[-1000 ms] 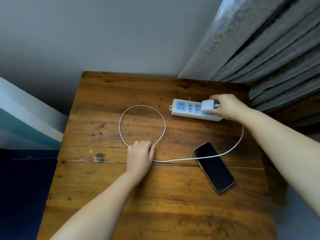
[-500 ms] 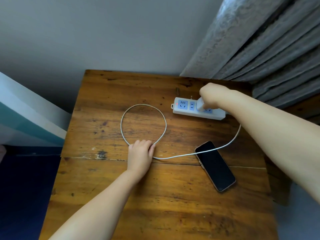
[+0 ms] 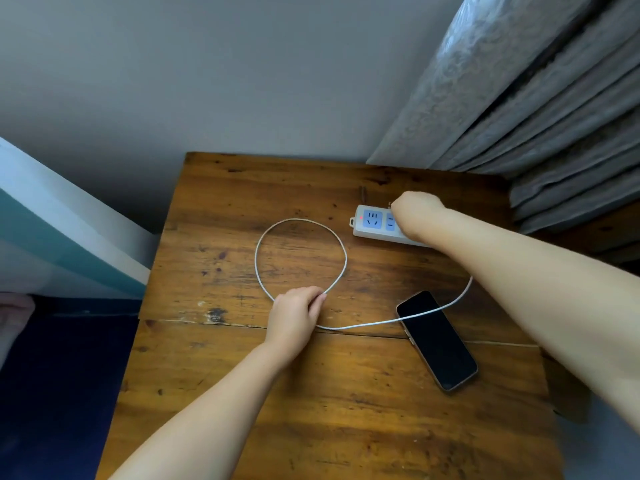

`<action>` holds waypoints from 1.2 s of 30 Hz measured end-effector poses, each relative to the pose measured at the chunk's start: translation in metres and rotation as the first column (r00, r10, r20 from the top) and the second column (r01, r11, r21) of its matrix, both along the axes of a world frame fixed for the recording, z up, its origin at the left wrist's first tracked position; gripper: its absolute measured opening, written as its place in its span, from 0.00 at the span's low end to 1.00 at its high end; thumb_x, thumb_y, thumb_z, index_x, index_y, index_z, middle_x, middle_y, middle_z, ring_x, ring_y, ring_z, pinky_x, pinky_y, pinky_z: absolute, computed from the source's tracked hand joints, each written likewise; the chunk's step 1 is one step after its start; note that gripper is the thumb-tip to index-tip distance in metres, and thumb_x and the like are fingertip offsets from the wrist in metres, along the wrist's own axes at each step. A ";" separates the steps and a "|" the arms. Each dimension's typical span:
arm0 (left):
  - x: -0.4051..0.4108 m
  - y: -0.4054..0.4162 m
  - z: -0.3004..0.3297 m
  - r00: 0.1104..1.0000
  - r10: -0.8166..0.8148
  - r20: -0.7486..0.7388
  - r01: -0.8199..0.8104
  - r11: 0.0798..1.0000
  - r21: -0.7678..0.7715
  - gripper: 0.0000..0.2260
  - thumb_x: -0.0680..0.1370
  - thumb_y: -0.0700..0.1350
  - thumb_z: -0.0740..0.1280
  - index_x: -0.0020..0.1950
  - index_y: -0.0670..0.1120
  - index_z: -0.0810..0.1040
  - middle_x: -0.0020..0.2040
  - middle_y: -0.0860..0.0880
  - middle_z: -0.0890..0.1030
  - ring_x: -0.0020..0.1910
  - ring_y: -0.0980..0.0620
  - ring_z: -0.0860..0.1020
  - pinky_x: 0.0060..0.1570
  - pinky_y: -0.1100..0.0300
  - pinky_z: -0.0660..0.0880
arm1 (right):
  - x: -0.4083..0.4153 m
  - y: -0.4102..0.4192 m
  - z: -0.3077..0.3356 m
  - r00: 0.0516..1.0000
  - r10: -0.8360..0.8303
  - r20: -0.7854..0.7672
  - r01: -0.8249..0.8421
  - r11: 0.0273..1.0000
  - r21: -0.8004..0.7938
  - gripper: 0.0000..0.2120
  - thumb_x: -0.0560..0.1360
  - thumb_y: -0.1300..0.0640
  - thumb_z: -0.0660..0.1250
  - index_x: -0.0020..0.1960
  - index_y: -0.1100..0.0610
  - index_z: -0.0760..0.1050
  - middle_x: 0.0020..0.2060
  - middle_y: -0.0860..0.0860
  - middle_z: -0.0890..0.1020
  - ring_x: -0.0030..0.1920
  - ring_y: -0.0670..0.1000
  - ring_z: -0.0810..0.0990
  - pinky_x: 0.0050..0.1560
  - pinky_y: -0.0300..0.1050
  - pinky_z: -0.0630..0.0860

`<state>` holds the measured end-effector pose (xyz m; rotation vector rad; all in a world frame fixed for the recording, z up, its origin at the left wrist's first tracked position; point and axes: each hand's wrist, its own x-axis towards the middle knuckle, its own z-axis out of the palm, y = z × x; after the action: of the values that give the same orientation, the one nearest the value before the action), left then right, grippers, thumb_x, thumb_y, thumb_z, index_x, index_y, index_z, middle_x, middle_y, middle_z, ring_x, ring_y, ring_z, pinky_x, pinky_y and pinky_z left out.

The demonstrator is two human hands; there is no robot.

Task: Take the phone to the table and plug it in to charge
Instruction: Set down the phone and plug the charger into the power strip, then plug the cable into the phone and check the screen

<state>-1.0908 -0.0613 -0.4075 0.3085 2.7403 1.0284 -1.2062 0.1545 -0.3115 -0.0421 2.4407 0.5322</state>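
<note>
A black-screened phone (image 3: 437, 339) lies face up on the wooden table (image 3: 242, 393), right of centre. A white charging cable (image 3: 300, 220) forms a loop on the table and runs across the phone's top corner toward the right. My left hand (image 3: 295, 315) is closed on the cable where the loop crosses. My right hand (image 3: 417, 211) presses down on the white power strip (image 3: 372, 223) at the back right, covering its middle sockets; the white charger plug is hidden under it. A red light glows at the strip's left end.
A grey curtain (image 3: 519, 98) hangs at the back right, close behind the power strip. A grey wall backs the table. To the left are a white and teal edge (image 3: 69, 237) and a dark blue floor (image 3: 52, 393).
My right hand turned the white charger plug over and pushed it down onto the power strip, hiding it. The cable slid up onto the phone's corner. My left hand stayed on the cable.
</note>
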 end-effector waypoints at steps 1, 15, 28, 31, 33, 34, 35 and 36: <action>-0.001 0.003 0.006 1.000 -0.007 -0.008 0.008 1.000 0.023 0.06 0.77 0.45 0.65 0.47 0.46 0.81 0.43 0.48 0.85 0.44 0.46 0.80 0.44 0.56 0.72 | 0.000 0.001 0.002 1.000 0.010 -0.001 -0.010 1.000 0.013 0.20 0.75 0.64 0.63 0.67 0.59 0.70 0.56 0.56 0.77 0.50 0.55 0.77 0.41 0.45 0.73; 0.002 0.047 0.073 0.996 -0.046 -0.070 0.065 0.951 0.303 0.05 0.76 0.44 0.67 0.40 0.48 0.75 0.35 0.56 0.79 0.35 0.62 0.74 0.33 0.71 0.66 | 0.122 -0.005 0.026 0.975 -0.211 -0.069 0.027 0.422 -0.906 0.15 0.78 0.52 0.60 0.63 0.51 0.75 0.57 0.48 0.81 0.55 0.42 0.75 0.54 0.36 0.72; 0.048 0.147 0.022 0.528 0.260 0.808 -0.570 0.814 0.111 0.14 0.76 0.40 0.54 0.55 0.38 0.76 0.47 0.42 0.79 0.39 0.47 0.73 0.41 0.58 0.71 | 0.159 0.071 -0.036 0.867 -0.495 0.052 0.451 0.738 -0.502 0.09 0.78 0.65 0.54 0.57 0.62 0.67 0.46 0.61 0.80 0.42 0.60 0.78 0.35 0.49 0.71; 0.051 0.154 0.022 0.484 0.256 0.837 -0.605 0.789 0.109 0.15 0.76 0.38 0.55 0.59 0.39 0.74 0.50 0.43 0.80 0.43 0.46 0.77 0.43 0.55 0.74 | 0.162 0.071 -0.046 0.824 -0.556 0.108 0.509 0.642 -0.574 0.08 0.78 0.67 0.52 0.55 0.61 0.66 0.47 0.61 0.77 0.47 0.61 0.79 0.40 0.49 0.71; 0.050 0.158 0.022 0.451 0.267 0.852 -0.652 0.750 0.110 0.15 0.76 0.37 0.57 0.60 0.38 0.74 0.53 0.41 0.80 0.50 0.45 0.77 0.52 0.52 0.74 | 0.160 0.071 -0.046 0.797 -0.588 0.138 0.543 0.597 -0.591 0.09 0.78 0.67 0.52 0.56 0.62 0.65 0.50 0.61 0.77 0.49 0.61 0.78 0.42 0.48 0.70; 0.050 0.158 0.021 0.438 0.278 0.855 -0.674 0.731 0.107 0.14 0.76 0.37 0.57 0.60 0.38 0.74 0.53 0.41 0.80 0.49 0.46 0.77 0.52 0.52 0.74 | 0.159 0.072 -0.045 0.776 -0.611 0.157 0.568 0.568 -0.596 0.10 0.78 0.66 0.53 0.58 0.64 0.66 0.52 0.62 0.77 0.49 0.61 0.78 0.42 0.48 0.70; 0.050 0.158 0.020 0.425 0.286 0.859 -0.698 0.708 0.109 0.13 0.76 0.37 0.57 0.58 0.38 0.75 0.53 0.41 0.80 0.48 0.47 0.76 0.51 0.53 0.74 | 0.158 0.072 -0.042 0.758 -0.630 0.170 0.583 0.536 -0.611 0.10 0.79 0.66 0.53 0.59 0.64 0.66 0.53 0.63 0.78 0.48 0.60 0.77 0.43 0.47 0.70; 0.050 0.158 0.019 0.410 0.286 0.866 -0.727 0.676 0.121 0.12 0.77 0.37 0.57 0.57 0.38 0.75 0.51 0.41 0.80 0.46 0.48 0.77 0.48 0.55 0.74 | 0.158 0.073 -0.039 0.749 -0.639 0.172 0.581 0.510 -0.635 0.10 0.79 0.65 0.53 0.59 0.64 0.67 0.54 0.63 0.78 0.47 0.59 0.76 0.43 0.46 0.70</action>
<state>-1.0405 0.0966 -0.3884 -0.8735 1.6689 1.5192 -1.0481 0.2275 -0.3510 0.5575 2.3714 -0.6853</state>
